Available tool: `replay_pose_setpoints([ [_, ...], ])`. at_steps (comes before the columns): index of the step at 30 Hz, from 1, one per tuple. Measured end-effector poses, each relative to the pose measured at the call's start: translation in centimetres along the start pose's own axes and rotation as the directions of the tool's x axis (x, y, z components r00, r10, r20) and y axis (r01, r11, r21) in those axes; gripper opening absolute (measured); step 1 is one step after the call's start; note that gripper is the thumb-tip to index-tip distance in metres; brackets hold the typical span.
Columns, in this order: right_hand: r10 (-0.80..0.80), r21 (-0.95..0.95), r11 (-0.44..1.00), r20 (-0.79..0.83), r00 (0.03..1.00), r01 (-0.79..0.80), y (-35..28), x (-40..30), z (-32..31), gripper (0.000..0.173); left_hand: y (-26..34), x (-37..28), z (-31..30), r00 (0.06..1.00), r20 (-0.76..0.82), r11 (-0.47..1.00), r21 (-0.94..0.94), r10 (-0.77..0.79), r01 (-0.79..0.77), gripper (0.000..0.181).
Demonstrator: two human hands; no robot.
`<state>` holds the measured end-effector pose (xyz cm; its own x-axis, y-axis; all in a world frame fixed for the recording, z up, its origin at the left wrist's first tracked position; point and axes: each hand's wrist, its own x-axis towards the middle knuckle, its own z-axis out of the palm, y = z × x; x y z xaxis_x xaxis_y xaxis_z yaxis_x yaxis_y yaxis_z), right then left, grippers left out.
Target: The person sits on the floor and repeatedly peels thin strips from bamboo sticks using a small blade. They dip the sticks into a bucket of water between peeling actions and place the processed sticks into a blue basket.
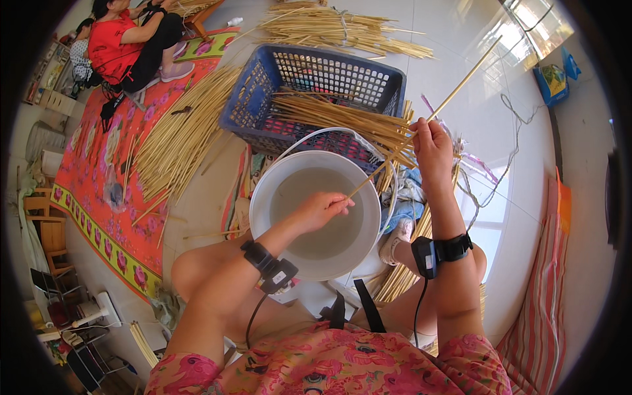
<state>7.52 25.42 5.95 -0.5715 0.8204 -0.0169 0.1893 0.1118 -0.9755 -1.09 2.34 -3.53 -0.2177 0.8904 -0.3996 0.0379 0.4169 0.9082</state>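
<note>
A long, thin, straw-coloured stick (464, 80) slants between my two hands. My left hand (323, 210) pinches its lower end above a white bucket (257, 207) of cloudy water (316, 242). Farther along the stick, my right hand (433, 148) grips it between thumb and fingers, beyond the bucket's right rim. The upper part sticks out past that hand towards the top right. Just behind the bucket, a bundle of similar sticks (340, 113) leans across a dark blue plastic basket (316, 59), with one end near my right hand.
More sticks lie in a heap (187, 133) on the left and a tied bundle (340, 29) behind the basket. A person in red (116, 44) sits on a red floral mat (98, 163). Cloths (407, 197) lie right of the bucket. A cord (516, 133) trails across the tiles.
</note>
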Motion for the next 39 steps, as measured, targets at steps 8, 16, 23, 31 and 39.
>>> replay_pose_setpoints([
  [8, -0.056, -0.185, 0.981, 0.038, 0.998, 0.062, -0.4, -1.2, 0.7, 0.030, -9.3, 2.5, -1.4, 0.886, -0.332, 0.945, -0.078, -0.324, 0.317, 0.049],
  [16, -0.036, -0.184, 0.981, 0.126, 0.991, 0.059, -0.8, -1.8, 0.5, 0.029, -13.6, 3.7, -1.6, 0.626, -0.618, 0.793, 0.008, -0.476, 0.610, 0.059],
  [23, -0.025, -0.158, 0.985, 0.281, 0.959, 0.072, 0.7, -2.8, 1.9, 0.025, -5.4, 2.7, -0.4, 0.970, -0.039, 0.899, -0.387, -0.238, 0.205, 0.036],
  [31, 0.024, -0.166, 0.986, 0.294, 0.956, 0.027, 0.5, -4.1, 3.5, 0.026, 3.8, 1.3, 1.3, 0.976, -0.130, 0.938, -0.280, 0.172, -0.203, 0.030],
  [39, 0.069, 0.030, 0.997, -0.011, 0.998, -0.068, -0.5, 0.1, -0.9, 0.030, 1.3, -0.3, 0.9, 0.986, -0.006, 0.934, -0.319, 0.167, -0.160, 0.029],
])
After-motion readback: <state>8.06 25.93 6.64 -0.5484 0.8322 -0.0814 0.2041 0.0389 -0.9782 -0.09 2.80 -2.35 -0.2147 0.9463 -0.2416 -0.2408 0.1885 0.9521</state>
